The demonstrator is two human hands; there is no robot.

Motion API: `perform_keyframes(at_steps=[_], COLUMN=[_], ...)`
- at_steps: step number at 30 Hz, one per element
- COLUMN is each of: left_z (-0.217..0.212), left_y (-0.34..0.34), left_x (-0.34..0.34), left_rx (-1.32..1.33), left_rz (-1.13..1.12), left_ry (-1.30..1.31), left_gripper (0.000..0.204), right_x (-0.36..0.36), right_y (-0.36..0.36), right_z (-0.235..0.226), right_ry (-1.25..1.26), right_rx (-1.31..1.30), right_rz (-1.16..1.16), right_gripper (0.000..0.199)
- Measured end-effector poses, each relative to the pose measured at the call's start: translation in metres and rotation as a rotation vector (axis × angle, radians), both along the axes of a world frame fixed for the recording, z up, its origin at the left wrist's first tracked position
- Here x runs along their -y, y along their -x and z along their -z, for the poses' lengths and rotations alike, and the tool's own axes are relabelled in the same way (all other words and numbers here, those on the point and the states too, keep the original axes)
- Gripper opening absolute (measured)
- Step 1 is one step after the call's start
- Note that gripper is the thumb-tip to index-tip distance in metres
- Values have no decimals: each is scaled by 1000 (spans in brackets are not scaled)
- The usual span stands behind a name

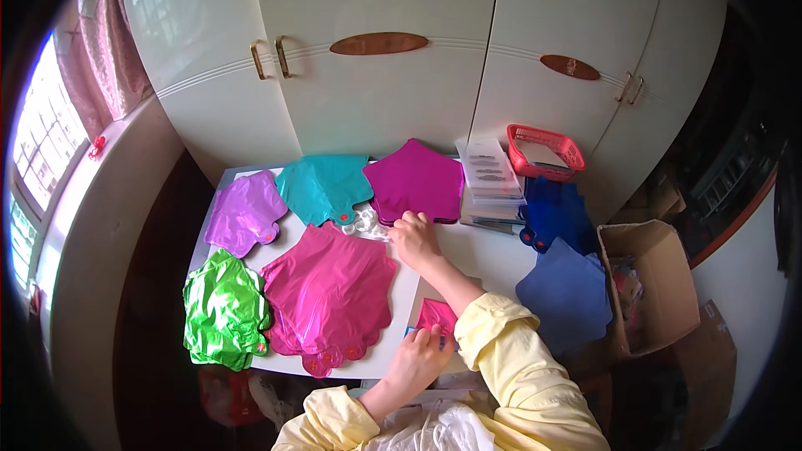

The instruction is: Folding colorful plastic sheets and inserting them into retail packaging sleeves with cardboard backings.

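Note:
My left hand is near the table's front edge, its fingers closed on a small folded pink foil piece with a bit of blue beside it. My right hand reaches farther in, fingers bent together at a small heap of white curled pieces; whether it grips one is hidden. Just beyond that hand lies a stack of magenta flat foil balloons. To its left spreads a large pile of pink foil balloons with rounded tabs at the near end.
Teal, lilac and green foil piles line the table's left and back. On the right are clear packets, a red basket, dark blue foil, blue foil and an open cardboard box. Cabinet doors stand behind.

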State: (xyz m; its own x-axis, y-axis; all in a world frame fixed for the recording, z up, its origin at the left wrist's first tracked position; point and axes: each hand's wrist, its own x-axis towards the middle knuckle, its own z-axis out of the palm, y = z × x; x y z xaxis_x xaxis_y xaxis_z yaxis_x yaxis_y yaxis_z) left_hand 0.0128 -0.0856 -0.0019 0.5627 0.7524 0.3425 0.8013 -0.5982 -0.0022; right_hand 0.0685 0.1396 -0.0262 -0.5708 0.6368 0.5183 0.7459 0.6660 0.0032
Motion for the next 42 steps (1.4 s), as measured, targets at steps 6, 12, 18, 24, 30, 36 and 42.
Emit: perform_keyframes(at_steps=[6, 12, 18, 24, 30, 36, 42], left_z=[-1, -1, -9, -4, -11, -9, -11], left_y=[-1, -3, -8, -10, -8, -8, -10], left_x=[0, 2, 2, 2, 0, 0, -1], left_rx=[7, -45, -64, -71, -28, -33, -32], left_rz=[1, -8, 5, -2, 47, 57, 70], left_ry=[13, -45, -41, -92, -82, -117, -97], left_gripper=[28, 27, 21, 20, 14, 12, 13], right_x=[-9, -60, -59, -49, -39, -37, -29], right_y=[-14, -108, -180, -201, -192, -196, -198], right_z=[-20, -37, -53, -38, -41, -47, -41], right_ry=[129, 199, 724, 423, 33, 62, 128], right_rx=[-71, -172, 19, 0, -77, 80, 85], right_rz=[-21, 306, 564, 418, 352, 391, 353], right_gripper=[35, 67, 73, 32, 12, 26, 31])
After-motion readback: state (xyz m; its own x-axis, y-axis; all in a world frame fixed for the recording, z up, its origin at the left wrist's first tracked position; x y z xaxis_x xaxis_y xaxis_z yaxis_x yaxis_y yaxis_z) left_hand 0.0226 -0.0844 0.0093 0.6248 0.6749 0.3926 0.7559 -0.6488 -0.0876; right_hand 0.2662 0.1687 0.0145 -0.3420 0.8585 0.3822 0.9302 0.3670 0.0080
